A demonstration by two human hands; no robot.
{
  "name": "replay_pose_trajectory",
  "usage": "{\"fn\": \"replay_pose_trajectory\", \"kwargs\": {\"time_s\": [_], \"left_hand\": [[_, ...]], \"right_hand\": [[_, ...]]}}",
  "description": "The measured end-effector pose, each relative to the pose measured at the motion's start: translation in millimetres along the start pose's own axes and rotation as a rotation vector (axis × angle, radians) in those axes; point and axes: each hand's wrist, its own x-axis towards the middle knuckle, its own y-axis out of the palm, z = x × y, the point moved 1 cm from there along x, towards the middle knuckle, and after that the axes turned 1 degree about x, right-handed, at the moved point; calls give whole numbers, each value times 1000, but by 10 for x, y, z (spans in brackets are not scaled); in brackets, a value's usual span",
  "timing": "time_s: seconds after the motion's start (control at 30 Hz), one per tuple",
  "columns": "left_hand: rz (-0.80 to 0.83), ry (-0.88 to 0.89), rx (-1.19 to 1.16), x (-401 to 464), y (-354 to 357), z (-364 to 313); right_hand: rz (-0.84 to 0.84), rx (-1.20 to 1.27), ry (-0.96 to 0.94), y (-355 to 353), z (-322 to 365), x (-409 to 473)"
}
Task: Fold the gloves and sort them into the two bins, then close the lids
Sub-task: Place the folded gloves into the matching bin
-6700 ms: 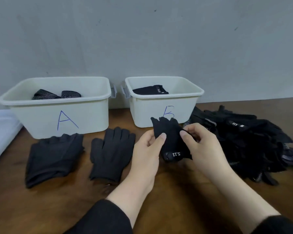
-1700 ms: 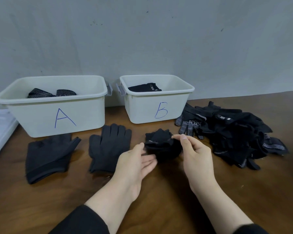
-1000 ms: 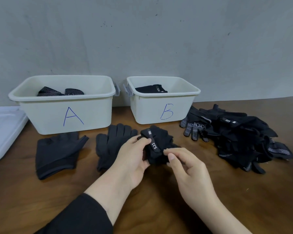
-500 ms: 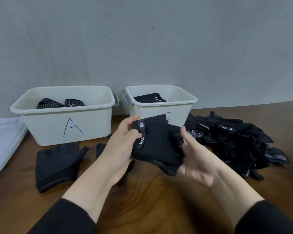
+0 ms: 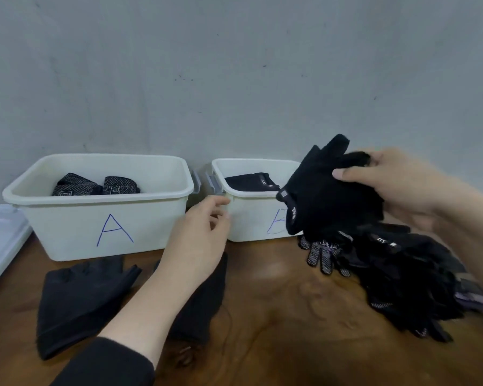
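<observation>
The right hand [image 5: 396, 185] grasps a folded black glove [image 5: 329, 196], thumb across its near face and fingers curled behind it. The glove is held in the air, in front of the right corner of bin B [image 5: 251, 218] and above its rim. A small white-lettered strap tab shows at the glove's lower left edge; the lettering is too blurred to read.

The left hand [image 5: 198, 238] holds nothing. Its fingers are loosely curled, with the fingertips just beside the left front corner of bin B. Contact with the bin wall cannot be confirmed.

Bin A [image 5: 101, 221] stands to the left of bin B, both without lids. Bin A contains folded dotted-grip gloves [image 5: 92, 185]. Bin B contains one black folded glove [image 5: 251, 181] lying against its near wall.

On the wooden table [image 5: 276, 316]:
- A dark grey glove [image 5: 78, 296] lies flat in front of bin A.
- A second dark glove [image 5: 204, 299] lies to its right, largely hidden under the left forearm.
- A pile of unsorted black gloves [image 5: 407, 277] lies at the right, partly hidden by the held glove and the right forearm. Single gloves within it are hard to separate.

The letter on bin B is partly covered by the held glove. A white flat panel [image 5: 0, 240] is cut off at the left edge; it cannot be identified with certainty.
</observation>
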Motion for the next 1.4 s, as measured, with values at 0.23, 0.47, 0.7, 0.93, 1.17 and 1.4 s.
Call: {"fn": "replay_pose_trajectory", "kwargs": {"time_s": [0.23,0.47,0.7,0.93,1.17,1.4], "left_hand": [[-172,347,318,477,93,48],[-62,343,527,654,154,281],[-53,325,424,658,84,230],[-50,313,410,633,107,233],[-65,324,407,633,114,242],[-74,343,399,644,121,264]], "right_hand": [[-80,-165,-23,-183,385,878],[6,15,73,375,388,1753],[72,-493,117,760,-485,2126],[157,-750,-135,778,-678,2120],[379,-1016,-240,897,-655,2224],[471,-1285,-350,1220,-681,2409]]}}
